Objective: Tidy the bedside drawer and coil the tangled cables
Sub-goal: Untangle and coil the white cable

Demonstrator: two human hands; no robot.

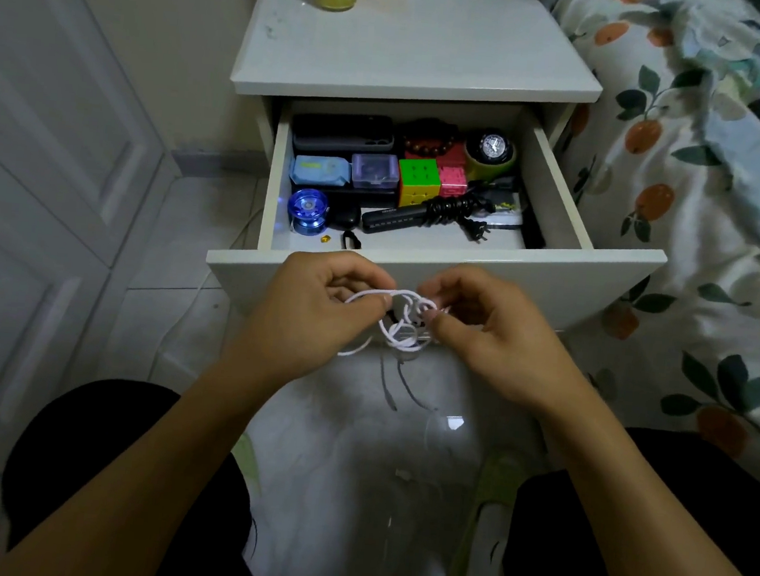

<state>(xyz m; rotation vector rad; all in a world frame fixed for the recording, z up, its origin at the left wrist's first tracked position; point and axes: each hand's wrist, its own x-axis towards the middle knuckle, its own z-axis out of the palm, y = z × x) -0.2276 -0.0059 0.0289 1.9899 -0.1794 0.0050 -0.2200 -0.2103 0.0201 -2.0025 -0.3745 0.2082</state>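
White nightstand [416,61] fills the upper middle of the frame, its drawer [416,272] pulled open and packed with stuff like a puzzle cube [418,182], a blue yo-yo [307,210] and a black cord bundle [451,209]. Just below the drawer front, dead center, the left hand [316,314] and right hand [488,338] both have their fingers curled in, pinching a tangled white cable [400,324] between them, loose ends dangling toward the floor

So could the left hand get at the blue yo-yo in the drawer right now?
Probably not yet: the left hand pinches the white cable. The drawer is open and nothing covers the blue yo-yo.
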